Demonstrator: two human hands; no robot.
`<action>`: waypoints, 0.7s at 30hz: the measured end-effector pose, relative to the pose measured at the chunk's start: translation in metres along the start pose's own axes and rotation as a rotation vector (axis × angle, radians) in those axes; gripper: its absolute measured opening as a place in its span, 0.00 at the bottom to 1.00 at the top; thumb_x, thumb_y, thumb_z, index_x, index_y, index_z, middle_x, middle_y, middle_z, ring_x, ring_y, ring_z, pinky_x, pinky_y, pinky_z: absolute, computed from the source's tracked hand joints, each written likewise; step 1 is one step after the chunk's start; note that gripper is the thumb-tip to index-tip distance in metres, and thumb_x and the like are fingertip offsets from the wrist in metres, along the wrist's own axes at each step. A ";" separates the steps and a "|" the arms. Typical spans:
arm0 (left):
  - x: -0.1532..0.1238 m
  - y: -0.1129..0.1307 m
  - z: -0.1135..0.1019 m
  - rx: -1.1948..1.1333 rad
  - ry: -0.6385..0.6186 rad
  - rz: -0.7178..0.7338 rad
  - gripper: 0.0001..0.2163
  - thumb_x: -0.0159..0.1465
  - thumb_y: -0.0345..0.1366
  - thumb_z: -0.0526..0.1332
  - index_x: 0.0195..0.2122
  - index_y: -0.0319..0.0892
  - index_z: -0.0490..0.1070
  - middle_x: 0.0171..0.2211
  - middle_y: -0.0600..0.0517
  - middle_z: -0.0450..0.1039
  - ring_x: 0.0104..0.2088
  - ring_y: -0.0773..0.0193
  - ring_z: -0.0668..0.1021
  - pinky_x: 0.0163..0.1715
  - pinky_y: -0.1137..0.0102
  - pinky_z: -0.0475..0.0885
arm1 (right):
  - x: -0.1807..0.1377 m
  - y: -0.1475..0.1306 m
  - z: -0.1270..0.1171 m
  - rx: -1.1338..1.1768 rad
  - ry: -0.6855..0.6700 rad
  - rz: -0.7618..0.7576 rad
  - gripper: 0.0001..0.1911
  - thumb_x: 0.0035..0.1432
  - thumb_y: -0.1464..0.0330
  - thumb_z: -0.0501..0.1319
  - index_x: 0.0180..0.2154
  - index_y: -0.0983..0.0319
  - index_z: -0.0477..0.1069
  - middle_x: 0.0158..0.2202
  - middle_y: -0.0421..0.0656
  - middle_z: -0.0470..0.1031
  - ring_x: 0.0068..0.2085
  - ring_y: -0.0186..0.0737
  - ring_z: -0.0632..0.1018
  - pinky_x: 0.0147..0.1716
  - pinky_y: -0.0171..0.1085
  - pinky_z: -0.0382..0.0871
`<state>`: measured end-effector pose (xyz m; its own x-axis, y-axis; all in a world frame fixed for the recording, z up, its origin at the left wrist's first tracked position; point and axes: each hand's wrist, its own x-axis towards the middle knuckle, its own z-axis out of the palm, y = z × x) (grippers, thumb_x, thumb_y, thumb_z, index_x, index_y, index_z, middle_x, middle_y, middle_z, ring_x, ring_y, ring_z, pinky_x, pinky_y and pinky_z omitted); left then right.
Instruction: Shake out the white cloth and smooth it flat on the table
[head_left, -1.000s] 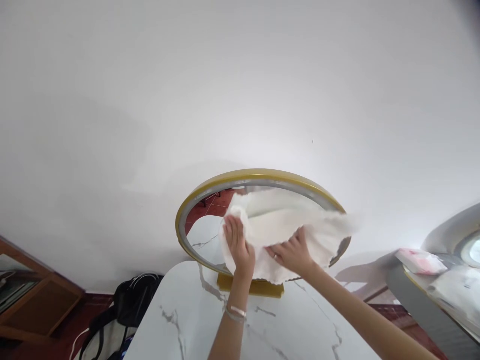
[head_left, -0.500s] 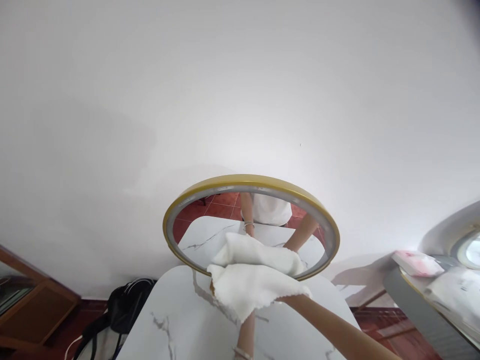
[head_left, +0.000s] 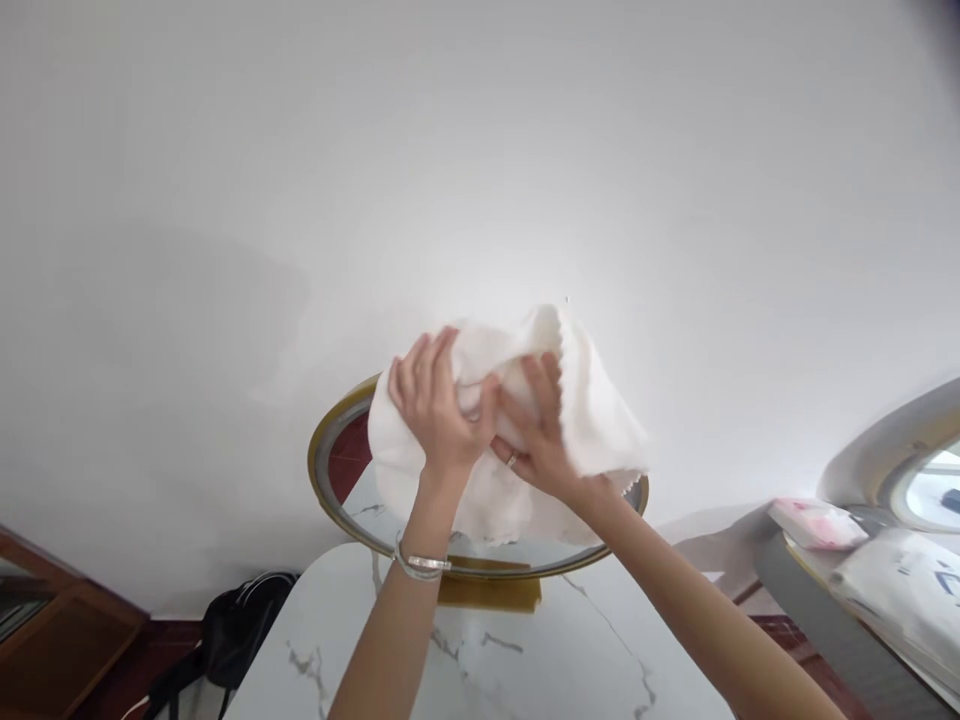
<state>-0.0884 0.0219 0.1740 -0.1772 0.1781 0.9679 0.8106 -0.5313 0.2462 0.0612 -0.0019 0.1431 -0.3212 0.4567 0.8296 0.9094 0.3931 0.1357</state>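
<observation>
A white cloth (head_left: 487, 490) with a wavy-cut edge is spread and bunched over most of a round mirror (head_left: 330, 440) with a gold frame. My left hand (head_left: 435, 400), with a silver bangle at its wrist, grips the cloth near the mirror's upper left, its fingers bent over the fabric. Beside it, my right hand (head_left: 536, 425) holds the cloth too, and a fold hangs over the back of that hand. A ring shows on one of its fingers, and its fingertips are slightly blurred. Beneath the mirror is its gold base (head_left: 487, 592).
The mirror stands on a white marbled table (head_left: 330, 610) against a white wall (head_left: 480, 150). A black bag (head_left: 240, 625) is on the floor at left, near a wooden cabinet (head_left: 67, 630). At right, a side surface holds a pink-and-white packet (head_left: 817, 523), a white bag (head_left: 907, 585) and another mirror (head_left: 911, 480).
Both hands and the cloth have risen from the mirror's lower rim to its upper part. The hands, earlier hidden under the cloth, now show. The gold base has come into sight.
</observation>
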 end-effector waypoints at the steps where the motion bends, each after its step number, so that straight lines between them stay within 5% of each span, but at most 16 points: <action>1: 0.009 0.008 0.002 0.022 -0.056 0.064 0.20 0.64 0.48 0.54 0.51 0.40 0.70 0.47 0.44 0.75 0.53 0.52 0.71 0.59 0.54 0.56 | 0.004 0.003 -0.005 0.000 0.054 0.002 0.26 0.61 0.55 0.55 0.58 0.56 0.62 0.60 0.49 0.63 0.62 0.53 0.61 0.57 0.52 0.60; 6: 0.009 0.052 0.018 -0.002 -0.356 0.339 0.11 0.64 0.42 0.56 0.41 0.43 0.72 0.36 0.49 0.77 0.43 0.56 0.74 0.52 0.58 0.61 | -0.029 0.026 -0.006 0.081 0.269 0.109 0.32 0.62 0.57 0.55 0.62 0.64 0.51 0.54 0.56 0.66 0.56 0.52 0.67 0.52 0.51 0.65; 13: -0.075 0.100 0.043 -0.169 -0.555 0.769 0.12 0.66 0.31 0.52 0.48 0.39 0.71 0.48 0.50 0.75 0.54 0.60 0.73 0.59 0.64 0.63 | -0.168 0.038 0.054 -0.052 0.332 0.404 0.36 0.61 0.57 0.50 0.64 0.68 0.46 0.50 0.63 0.65 0.48 0.65 0.71 0.35 0.59 0.68; 17: -0.137 0.076 0.032 -0.340 -0.685 0.741 0.19 0.66 0.22 0.49 0.55 0.42 0.66 0.58 0.54 0.68 0.62 0.66 0.65 0.61 0.70 0.63 | -0.240 0.016 0.090 -0.096 0.106 0.346 0.32 0.60 0.62 0.51 0.64 0.65 0.52 0.44 0.63 0.72 0.39 0.66 0.76 0.28 0.55 0.68; 21: -0.210 0.021 0.005 -0.358 -0.740 0.547 0.23 0.66 0.23 0.50 0.59 0.51 0.63 0.53 0.57 0.73 0.54 0.66 0.74 0.55 0.72 0.70 | -0.281 -0.013 0.107 0.063 -0.082 0.339 0.17 0.63 0.68 0.53 0.52 0.56 0.68 0.42 0.48 0.76 0.42 0.52 0.78 0.39 0.49 0.73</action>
<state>-0.0312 -0.0229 -0.0243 0.6642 0.2415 0.7075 0.4382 -0.8925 -0.1066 0.1114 -0.0497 -0.1494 -0.0263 0.6312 0.7752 0.9507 0.2555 -0.1758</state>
